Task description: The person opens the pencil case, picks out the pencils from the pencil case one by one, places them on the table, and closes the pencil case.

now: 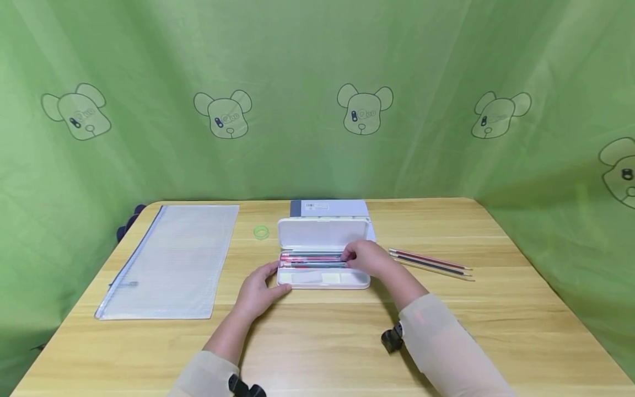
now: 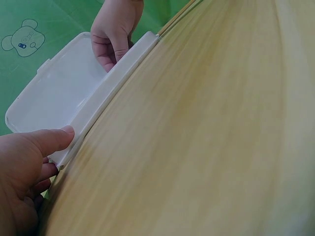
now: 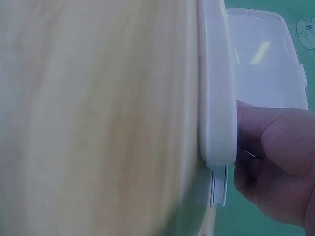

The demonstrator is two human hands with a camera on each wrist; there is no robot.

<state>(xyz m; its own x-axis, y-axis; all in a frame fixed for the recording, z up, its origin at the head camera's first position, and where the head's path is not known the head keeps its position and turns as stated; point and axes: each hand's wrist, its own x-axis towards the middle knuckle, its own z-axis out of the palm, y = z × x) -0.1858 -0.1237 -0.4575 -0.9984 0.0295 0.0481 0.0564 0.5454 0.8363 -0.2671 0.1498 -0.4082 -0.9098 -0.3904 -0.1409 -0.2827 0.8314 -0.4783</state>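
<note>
A white pencil case (image 1: 327, 279) lies on the table with its lid (image 1: 323, 234) raised. Several pencils (image 1: 310, 265) with red and dark bodies lie side by side in it, beside small pale pieces (image 1: 307, 277) in the front compartment. My left hand (image 1: 258, 289) grips the case's left end, thumb (image 2: 56, 141) along the front wall and fingers round the end. My right hand (image 1: 368, 257) reaches in at the right end and pinches a pencil with curled fingers; the case wall hides its fingertips in the right wrist view.
Several loose pencils (image 1: 431, 263) lie right of the case. A clear zip pouch (image 1: 171, 262) is flat at the left, and a green tape ring (image 1: 261, 232) sits between pouch and case. Behind the lid is a pale box (image 1: 342, 208). A green curtain (image 1: 297, 160) surrounds the table.
</note>
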